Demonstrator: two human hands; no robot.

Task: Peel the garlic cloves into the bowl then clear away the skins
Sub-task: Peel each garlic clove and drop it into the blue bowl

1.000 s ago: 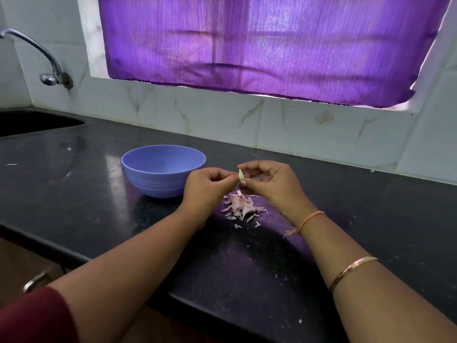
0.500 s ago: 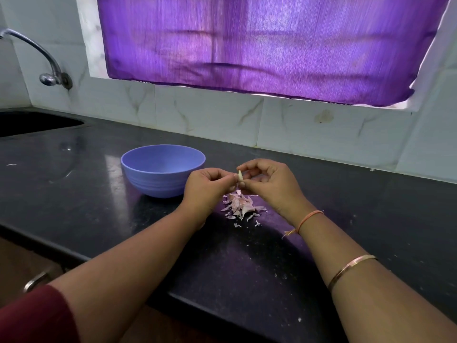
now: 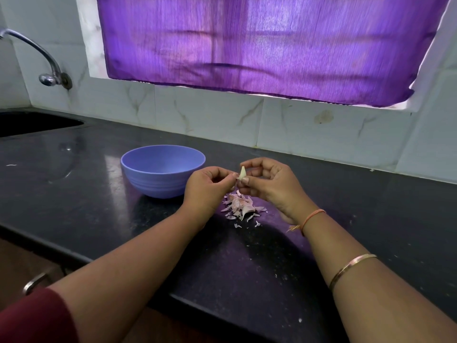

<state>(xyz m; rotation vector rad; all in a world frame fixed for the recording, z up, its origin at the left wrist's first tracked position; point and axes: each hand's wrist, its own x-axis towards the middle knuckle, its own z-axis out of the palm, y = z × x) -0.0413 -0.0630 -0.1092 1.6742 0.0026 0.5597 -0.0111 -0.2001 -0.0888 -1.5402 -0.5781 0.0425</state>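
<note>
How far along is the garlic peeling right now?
Partway. Loose skins lie piled on the counter beside the blue bowl, whose inside is hidden. The left hand and right hand pinch a pale garlic clove above the pile. Still to do: dropping it in and clearing the skins.

head: worn | faces forward-down | close over countertop point(image 3: 74, 194)

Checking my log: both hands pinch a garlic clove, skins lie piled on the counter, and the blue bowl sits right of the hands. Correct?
Not quite: the head view shows the blue bowl left of the hands, beside the left hand. The rest holds: left hand and right hand pinch the garlic clove, skins piled on the counter.
</note>
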